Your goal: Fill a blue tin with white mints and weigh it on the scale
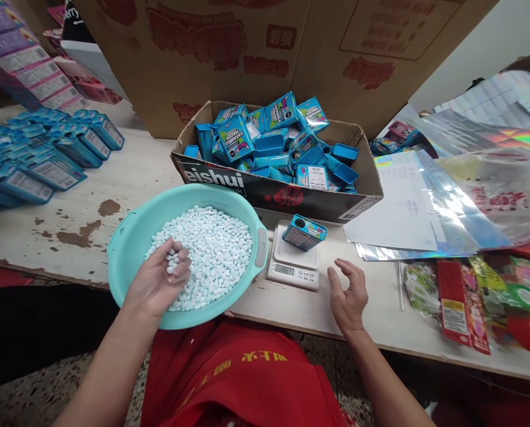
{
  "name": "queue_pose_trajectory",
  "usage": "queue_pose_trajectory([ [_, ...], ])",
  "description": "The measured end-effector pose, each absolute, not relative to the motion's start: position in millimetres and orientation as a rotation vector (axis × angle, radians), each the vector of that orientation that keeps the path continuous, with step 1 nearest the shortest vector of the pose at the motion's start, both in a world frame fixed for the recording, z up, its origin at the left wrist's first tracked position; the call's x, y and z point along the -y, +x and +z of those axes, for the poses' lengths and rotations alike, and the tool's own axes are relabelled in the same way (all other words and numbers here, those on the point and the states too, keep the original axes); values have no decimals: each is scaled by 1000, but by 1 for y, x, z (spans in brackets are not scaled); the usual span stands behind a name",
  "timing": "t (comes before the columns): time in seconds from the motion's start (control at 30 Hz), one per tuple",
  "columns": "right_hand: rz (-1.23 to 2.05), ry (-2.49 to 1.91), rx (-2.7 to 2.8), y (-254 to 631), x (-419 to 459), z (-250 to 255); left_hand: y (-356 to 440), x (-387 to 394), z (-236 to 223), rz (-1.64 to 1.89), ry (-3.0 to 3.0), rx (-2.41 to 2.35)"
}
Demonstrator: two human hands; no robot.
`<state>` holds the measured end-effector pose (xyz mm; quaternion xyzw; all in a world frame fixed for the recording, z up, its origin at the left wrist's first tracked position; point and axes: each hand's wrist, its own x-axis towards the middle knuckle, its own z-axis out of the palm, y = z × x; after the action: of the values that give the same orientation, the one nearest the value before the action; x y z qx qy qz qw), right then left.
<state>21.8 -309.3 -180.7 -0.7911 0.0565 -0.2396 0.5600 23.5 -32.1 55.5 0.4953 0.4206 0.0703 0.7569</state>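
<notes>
While hands (161, 284) (350, 295) flank tin (306, 234), candies (172, 262) — left palm (155, 292)

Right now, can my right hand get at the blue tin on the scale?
Probably yes: your right hand looks empty, fingers apart, just right of the scale, and nothing visible stands between it and the blue tin.

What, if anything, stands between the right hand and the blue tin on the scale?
Nothing visible does: the open right hand is beside the scale, and the blue tin sits on top, unblocked.
</notes>
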Motion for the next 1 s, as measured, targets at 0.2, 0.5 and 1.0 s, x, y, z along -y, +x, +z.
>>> queue_pose_trajectory([
  [0.2, -504, -1724, -163, 46, 301, -171, 18, 29, 52, 168, 1081, -936],
  [0.5, -436, -1708, -237, 52, 295, -167, 11, 26, 49, 216, 1120, -907],
  [1.0, -401, -1684, -282, 53, 299, -168, 8, 11, 36, -92, 2486, -462],
])
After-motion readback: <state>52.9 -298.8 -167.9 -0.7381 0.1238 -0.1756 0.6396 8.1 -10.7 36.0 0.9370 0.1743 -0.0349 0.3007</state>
